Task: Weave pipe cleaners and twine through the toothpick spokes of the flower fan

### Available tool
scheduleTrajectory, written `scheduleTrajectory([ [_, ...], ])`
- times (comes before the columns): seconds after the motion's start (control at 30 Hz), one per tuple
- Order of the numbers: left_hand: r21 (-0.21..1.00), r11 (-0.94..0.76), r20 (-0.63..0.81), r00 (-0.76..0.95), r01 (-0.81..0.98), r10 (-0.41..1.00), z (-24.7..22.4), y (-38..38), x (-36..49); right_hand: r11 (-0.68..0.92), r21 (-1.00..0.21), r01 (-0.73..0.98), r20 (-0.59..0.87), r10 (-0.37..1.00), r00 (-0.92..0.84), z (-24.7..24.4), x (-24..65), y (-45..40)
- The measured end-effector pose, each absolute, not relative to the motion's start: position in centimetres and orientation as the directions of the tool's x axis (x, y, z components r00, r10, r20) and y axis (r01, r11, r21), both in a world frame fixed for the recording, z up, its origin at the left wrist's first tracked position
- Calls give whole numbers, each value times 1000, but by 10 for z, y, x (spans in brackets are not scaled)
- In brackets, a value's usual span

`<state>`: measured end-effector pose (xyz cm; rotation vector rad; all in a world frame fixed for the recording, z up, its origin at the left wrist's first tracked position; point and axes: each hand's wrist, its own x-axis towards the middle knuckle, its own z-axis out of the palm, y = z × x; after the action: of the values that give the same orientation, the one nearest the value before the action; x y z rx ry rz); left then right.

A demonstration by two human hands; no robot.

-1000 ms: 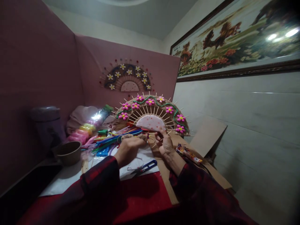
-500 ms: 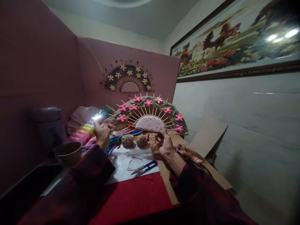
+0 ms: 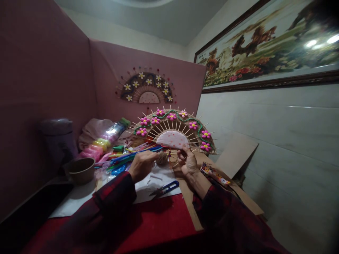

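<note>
A half-round fan point(image 3: 173, 116) of thin sticks and brown twine stands upright in front of me, with pink clay flowers, a green wavy line and a white spotted centre. At its lower edge my right hand point(image 3: 189, 164) is closed in a pinch, fingertips near the white centre; whether it grips the fan or a cord I cannot tell. A small dark bead piece point(image 3: 169, 153) hangs beside those fingers, near a thin loop. My left hand point(image 3: 143, 165) is closed in front of a twine ball point(image 3: 162, 158); what it pinches is hidden.
Blue-handled thread snips point(image 3: 165, 189) lie on white paper point(image 3: 143, 194) over a red cloth point(image 3: 159, 220). To the left stand a brown bowl point(image 3: 81, 171), packs of coloured clay point(image 3: 99, 146) and pipe cleaners point(image 3: 124, 158). Another flowered fan point(image 3: 147, 86) hangs on the pink board.
My left hand has moved right and slightly down, from beside the clay packs to in front of the twine balls. My right hand stays at the fan's lower edge. The view has shifted slightly.
</note>
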<state>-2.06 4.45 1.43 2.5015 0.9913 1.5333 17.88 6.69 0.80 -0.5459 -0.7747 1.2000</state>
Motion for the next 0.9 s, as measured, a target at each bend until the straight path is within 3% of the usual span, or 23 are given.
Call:
scheduleTrajectory([
  [0.07, 317, -790, 832, 246, 525, 497, 17, 42, -13, 272, -719, -640, 228, 962, 152, 8, 179, 67],
  [0.13, 454, -686, 859, -76, 569, 506, 23, 46, -17, 253, -701, -666, 219, 966, 136, 7, 179, 67],
  [0.2, 638, -576, 769, -388, 510, 508, 30, 54, -31, 236, -694, -681, 212, 970, 120, 7, 179, 66],
  [0.27, 734, -539, 676, -519, 413, 523, 35, 63, -49, 221, -689, -690, 209, 972, 103, 6, 179, 66],
  [0.53, 758, -372, 645, -530, 535, 551, 32, 74, -86, 182, -688, -702, 207, 977, 49, 2, 176, 65],
  [0.9, 769, -430, 639, -556, 473, 531, 38, 68, -85, 158, -690, -707, 197, 980, 27, 2, 176, 64],
])
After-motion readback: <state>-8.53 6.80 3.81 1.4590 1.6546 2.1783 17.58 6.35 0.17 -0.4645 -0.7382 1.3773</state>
